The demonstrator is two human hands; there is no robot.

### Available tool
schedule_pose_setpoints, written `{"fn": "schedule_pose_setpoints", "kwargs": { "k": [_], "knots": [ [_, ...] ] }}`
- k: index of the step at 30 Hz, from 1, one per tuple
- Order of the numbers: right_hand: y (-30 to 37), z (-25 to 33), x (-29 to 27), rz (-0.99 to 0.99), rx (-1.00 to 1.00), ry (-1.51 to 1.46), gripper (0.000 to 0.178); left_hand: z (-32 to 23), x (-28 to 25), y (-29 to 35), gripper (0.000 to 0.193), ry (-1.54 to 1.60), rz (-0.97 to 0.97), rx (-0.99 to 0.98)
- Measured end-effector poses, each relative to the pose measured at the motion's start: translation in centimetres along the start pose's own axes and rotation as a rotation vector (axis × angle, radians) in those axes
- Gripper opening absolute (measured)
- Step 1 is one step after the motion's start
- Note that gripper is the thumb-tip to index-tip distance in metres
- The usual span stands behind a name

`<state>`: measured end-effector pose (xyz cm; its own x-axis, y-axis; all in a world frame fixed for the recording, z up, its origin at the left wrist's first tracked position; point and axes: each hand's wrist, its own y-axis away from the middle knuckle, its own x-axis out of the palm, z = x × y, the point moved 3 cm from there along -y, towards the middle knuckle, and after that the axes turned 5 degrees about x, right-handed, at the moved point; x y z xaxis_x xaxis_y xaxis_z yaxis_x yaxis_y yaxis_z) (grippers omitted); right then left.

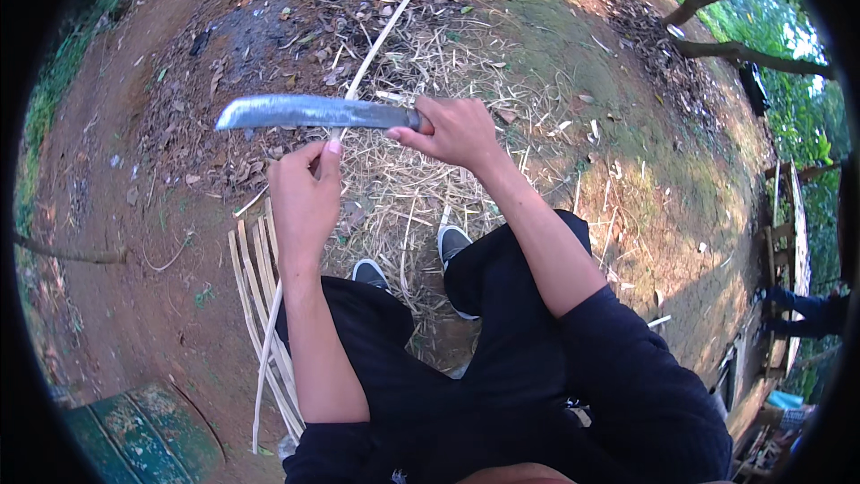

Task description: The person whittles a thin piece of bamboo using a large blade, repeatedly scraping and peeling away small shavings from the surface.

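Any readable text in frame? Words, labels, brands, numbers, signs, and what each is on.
None readable.
Machete: no lettering visible on the blade.
Pale strip: no marks visible.
Green weathered panel, lower left: blotches, no legible letters.
Light-blue item, lower right: too small and blurred to tell.

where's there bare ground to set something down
Left of the pale strips, beyond the green panel, soil is mostly bare, with a small weed. Crowded: shavings by the shoes; ahead, the left hand pinching a long strip, right hand gripping a machete.
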<state>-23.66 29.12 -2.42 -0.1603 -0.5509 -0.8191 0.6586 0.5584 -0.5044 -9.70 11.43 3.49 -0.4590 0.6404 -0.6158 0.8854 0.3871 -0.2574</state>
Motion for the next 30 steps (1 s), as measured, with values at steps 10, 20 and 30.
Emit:
{"fn": "schedule_pose_setpoints", "kwargs": {
  "k": [10,20,30],
  "knots": [
    [0.0,-5.6,-2.0,0.02,0.574,-0.164,0.071,-0.3,0.9,1.1,0.029,-0.081,0.041,0.03],
    [0.8,-1.6,-0.6,0.079,0.196,-0.029,0.07,-0.4,2.8,0.6,0.03,-0.041,0.028,0.039],
    [2.1,-6.3,-3.2,0.164,0.651,-0.224,0.072,-0.3,4.7,0.4,0.024,-0.059,0.087,0.007]
  ]
}}
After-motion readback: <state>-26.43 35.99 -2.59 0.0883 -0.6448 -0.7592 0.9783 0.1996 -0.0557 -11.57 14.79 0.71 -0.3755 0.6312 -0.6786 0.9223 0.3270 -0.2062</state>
